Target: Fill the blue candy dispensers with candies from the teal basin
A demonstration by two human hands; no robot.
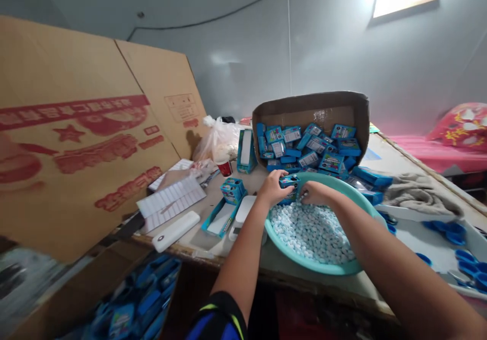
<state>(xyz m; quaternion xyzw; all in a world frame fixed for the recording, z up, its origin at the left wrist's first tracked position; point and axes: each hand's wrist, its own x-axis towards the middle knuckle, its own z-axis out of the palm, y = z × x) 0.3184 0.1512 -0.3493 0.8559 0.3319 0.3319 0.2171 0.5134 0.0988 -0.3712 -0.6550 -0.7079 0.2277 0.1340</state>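
My left hand [274, 187] grips a small blue printed box [289, 190] over the far left rim of a turquoise basin [365, 203]. The basin is filled with small white and pale blue candies [312, 236]. Just right of the box, my right hand [316, 194] is closed with its fingertips pinched, and a few pale candies show at them. Left of the basin stands a white scale [243, 213], partly behind my left forearm. Beside it, several small blue boxes [233, 190] stand at one end of an open blue display tray [220, 218].
Behind the basin, a tipped cardboard carton [363, 127] holds many blue boxes. A grey cloth [422, 193] and a white tray [407, 228] with blue scoops lie right. Left are a white device [176, 231], a red cup [224, 166] and a large cardboard sheet [83, 76].
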